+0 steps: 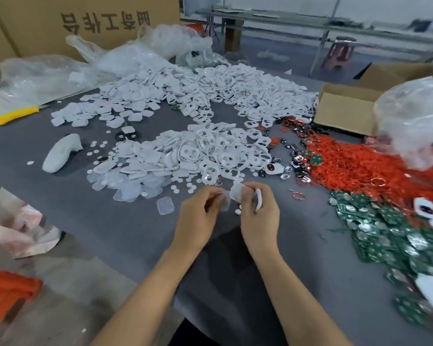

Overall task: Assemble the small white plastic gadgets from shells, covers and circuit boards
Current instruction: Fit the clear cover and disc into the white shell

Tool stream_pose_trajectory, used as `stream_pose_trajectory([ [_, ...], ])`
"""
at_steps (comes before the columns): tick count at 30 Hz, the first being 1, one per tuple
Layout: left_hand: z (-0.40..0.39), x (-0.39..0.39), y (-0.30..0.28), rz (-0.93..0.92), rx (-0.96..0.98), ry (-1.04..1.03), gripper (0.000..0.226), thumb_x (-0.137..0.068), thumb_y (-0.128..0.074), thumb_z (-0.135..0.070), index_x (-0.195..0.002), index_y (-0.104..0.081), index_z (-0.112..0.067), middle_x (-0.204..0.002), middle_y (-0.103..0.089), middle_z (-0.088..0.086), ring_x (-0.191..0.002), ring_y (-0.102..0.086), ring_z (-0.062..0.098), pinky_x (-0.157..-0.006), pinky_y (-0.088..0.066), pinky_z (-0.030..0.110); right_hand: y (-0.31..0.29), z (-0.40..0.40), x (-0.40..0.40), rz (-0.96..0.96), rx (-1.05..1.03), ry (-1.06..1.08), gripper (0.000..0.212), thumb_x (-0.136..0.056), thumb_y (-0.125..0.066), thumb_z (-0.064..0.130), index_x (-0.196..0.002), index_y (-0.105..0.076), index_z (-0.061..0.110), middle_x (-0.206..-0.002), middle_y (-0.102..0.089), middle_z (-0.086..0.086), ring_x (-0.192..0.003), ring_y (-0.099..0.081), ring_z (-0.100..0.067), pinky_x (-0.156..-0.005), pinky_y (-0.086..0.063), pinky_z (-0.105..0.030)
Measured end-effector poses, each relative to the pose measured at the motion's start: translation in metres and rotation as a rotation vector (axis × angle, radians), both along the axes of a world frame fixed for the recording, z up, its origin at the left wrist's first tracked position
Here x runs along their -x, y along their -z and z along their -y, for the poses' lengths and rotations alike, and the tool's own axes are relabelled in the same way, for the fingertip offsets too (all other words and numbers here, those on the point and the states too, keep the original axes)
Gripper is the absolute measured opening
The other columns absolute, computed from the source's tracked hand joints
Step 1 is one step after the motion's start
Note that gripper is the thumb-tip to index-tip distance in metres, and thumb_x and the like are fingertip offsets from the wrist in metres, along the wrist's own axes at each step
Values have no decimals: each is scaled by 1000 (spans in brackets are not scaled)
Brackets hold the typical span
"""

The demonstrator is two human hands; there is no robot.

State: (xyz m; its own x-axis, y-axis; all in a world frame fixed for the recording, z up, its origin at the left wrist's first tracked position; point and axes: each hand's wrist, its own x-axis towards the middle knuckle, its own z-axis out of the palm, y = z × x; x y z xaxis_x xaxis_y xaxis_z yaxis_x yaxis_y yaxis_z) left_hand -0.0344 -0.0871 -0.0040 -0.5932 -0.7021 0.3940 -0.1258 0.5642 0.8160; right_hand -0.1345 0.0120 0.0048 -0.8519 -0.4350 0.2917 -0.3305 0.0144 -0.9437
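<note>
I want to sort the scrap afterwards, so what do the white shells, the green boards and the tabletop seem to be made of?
White shells: glossy moulded plastic, with highlights on the rims. Green boards: likely fibreglass circuit board, with shiny metal discs. Tabletop: a matte grey mat, possibly rubber or felt; no glare.

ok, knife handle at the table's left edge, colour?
Yellow knife handle, clearest in the head view.

A grey table (105, 221) fills most of the frame. On it lie heaps of white shells (140, 161) at centre, ring-shaped white covers (248, 96) above, red coils (355, 166) and green circuit boards (390, 236) at right, and a yellow-handled knife (16, 114) at upper left.
</note>
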Motion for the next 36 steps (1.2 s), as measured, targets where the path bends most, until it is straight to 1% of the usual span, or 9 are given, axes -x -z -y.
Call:
stream_pose_trajectory([
  [2,-17,16,-1,-4,0,45,7,-105,-61,-25,-105,-67,-21,-84,-70,-21,-81,-67,-6,-71,-43,6,0,-25,12,-101,-23,22,7,-103,-62,22,-102,-66,28,-94,-67,26,-84,-64,3,-68,-43,-5],
  [4,-36,33,-2,-13,34,74,15,-108,-53,-33,-108,-63,-21,-82,-65,-18,-76,-62,-4,-66,-42,10,1,-50,25,-172,-62,63,9,-102,-63,19,-101,-65,28,-93,-67,29,-80,-62,7,-68,-41,-3],
  [8,-71,62,-7,-42,64,259,17,-109,-50,-33,-111,-62,-21,-95,-66,-14,-85,-62,1,-75,-45,12,0,-99,56,-200,-114,180,9,-101,-62,20,-101,-65,29,-95,-65,34,-85,-60,11,-72,-40,-4],
  [13,-95,80,-2,97,74,434,19,-105,-59,-33,-122,-63,-26,-104,-70,-16,-84,-66,9,-78,-55,36,2,-141,75,-173,-189,246,10,-101,-62,16,-98,-64,26,-86,-65,20,-79,-58,9,-68,-38,-5],
  [18,-96,75,8,132,36,403,16,-99,-68,-39,-107,-68,-25,-100,-76,-16,-89,-71,2,-72,-53,28,7,-162,72,-156,-260,214,9,-98,-61,13,-99,-66,19,-84,-64,17,-75,-57,7,-66,-39,-9],
  [23,-96,70,8,120,-5,336,15,-102,-63,-37,-98,-69,-24,-82,-68,-15,-68,-60,12,-62,-46,21,8,-167,73,-108,-231,238,8,-98,-60,19,-97,-66,24,-79,-61,16,-70,-56,-2,-65,-45,-25],
  [27,-97,69,7,154,-21,333,14,-102,-60,-39,-101,-68,-28,-83,-68,-16,-65,-58,18,-64,-51,36,7,-166,69,-76,-218,235,14,-98,-60,21,-95,-64,34,-72,-59,16,-64,-56,-21,-61,-52,-43],
  [33,-97,70,10,179,1,344,7,-100,-60,-39,-104,-64,-37,-95,-71,-21,-66,-62,16,-65,-55,39,4,-164,65,-116,-255,199,13,-100,-62,13,-97,-65,25,-79,-65,12,-67,-55,-8,-61,-42,-22],
  [36,-101,69,7,190,-37,351,8,-100,-62,-38,-107,-64,-36,-97,-72,-19,-70,-65,12,-69,-56,40,5,-168,67,-124,-278,184,13,-100,-63,13,-97,-68,25,-85,-69,10,-73,-59,-12,-62,-41,-21],
])
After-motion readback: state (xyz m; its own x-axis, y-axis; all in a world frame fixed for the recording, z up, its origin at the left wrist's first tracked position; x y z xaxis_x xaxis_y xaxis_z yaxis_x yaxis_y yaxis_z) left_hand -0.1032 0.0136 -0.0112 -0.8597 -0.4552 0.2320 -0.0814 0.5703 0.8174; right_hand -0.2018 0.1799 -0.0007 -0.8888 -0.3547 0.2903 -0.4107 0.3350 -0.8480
